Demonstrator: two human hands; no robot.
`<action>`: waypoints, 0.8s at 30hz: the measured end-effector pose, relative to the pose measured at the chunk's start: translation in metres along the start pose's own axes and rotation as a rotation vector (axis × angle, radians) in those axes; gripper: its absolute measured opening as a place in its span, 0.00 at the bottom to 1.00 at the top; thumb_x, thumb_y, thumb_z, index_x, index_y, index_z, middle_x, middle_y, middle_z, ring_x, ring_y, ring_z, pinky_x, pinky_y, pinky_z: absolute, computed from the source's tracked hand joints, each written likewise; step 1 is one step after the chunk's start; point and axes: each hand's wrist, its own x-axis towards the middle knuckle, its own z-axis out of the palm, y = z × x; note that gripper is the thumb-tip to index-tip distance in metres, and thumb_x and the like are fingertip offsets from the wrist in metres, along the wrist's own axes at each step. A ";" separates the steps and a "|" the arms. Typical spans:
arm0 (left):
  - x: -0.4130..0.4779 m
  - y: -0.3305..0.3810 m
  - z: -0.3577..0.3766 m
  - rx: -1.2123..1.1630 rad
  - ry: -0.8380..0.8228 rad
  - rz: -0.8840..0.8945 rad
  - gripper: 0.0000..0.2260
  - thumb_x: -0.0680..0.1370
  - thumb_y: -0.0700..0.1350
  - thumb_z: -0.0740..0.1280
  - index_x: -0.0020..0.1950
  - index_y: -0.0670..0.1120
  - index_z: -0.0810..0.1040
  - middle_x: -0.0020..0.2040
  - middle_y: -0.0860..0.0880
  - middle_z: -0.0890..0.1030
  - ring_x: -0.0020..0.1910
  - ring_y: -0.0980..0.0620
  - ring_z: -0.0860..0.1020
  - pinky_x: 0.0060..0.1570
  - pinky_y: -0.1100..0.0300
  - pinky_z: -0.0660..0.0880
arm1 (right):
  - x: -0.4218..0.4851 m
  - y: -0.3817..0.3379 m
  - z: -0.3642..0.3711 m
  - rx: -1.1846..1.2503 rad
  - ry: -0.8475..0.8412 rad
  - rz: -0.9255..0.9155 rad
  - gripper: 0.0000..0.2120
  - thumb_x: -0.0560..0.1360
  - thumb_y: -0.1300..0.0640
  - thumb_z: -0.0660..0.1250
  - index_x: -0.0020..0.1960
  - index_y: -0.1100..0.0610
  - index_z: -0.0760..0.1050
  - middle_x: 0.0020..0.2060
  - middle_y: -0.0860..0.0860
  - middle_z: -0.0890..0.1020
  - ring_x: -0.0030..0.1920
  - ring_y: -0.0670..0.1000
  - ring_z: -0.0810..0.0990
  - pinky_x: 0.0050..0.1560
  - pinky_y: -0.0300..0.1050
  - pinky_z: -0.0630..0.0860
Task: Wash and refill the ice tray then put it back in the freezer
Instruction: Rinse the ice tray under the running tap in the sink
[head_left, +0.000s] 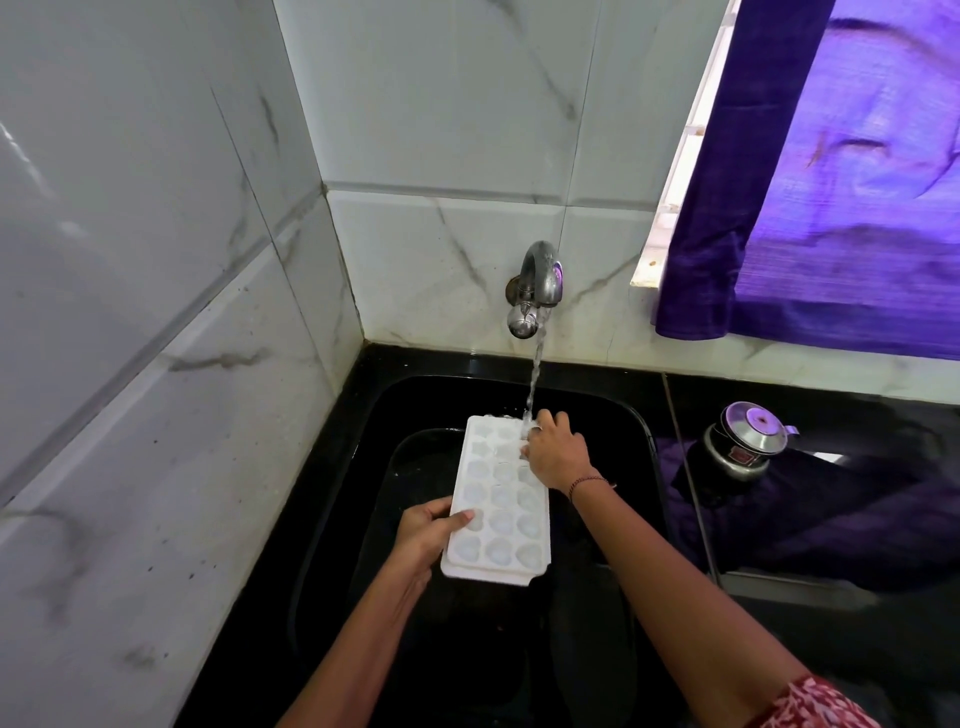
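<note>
A white ice tray (496, 512) with several rounded cells is held over the black sink (631, 415). My left hand (426, 535) grips its near left edge, thumb on top. My right hand (558, 449) holds the far right corner, fingers over the cells. A metal tap (540, 275) on the tiled wall is running, and its stream of water (535, 374) lands on the tray's far end beside my right fingers.
White marble-look tiles (156, 312) close in the left and back. A black counter (831, 519) runs to the right, with a steel pressure cooker lid (745, 439) on it. A purple curtain (841, 182) hangs over the window at the upper right.
</note>
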 end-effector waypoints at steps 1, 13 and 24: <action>0.001 -0.001 0.000 0.002 0.001 0.000 0.14 0.71 0.34 0.71 0.56 0.37 0.79 0.42 0.45 0.84 0.39 0.49 0.83 0.34 0.60 0.80 | 0.000 0.001 -0.001 0.017 0.000 0.002 0.18 0.81 0.50 0.56 0.66 0.59 0.69 0.67 0.54 0.62 0.66 0.56 0.62 0.57 0.49 0.72; 0.007 0.016 0.023 0.020 0.018 0.077 0.11 0.78 0.39 0.65 0.59 0.39 0.78 0.42 0.48 0.82 0.40 0.51 0.80 0.37 0.62 0.79 | 0.000 -0.013 -0.015 0.061 0.086 -0.038 0.28 0.82 0.47 0.44 0.77 0.60 0.47 0.77 0.57 0.49 0.77 0.55 0.45 0.75 0.57 0.42; 0.028 0.030 0.053 -0.005 -0.029 0.134 0.14 0.77 0.38 0.66 0.62 0.40 0.77 0.52 0.42 0.82 0.54 0.45 0.80 0.59 0.50 0.76 | -0.030 -0.016 -0.005 0.101 0.194 -0.264 0.38 0.71 0.44 0.28 0.77 0.61 0.43 0.77 0.56 0.44 0.77 0.52 0.40 0.73 0.48 0.36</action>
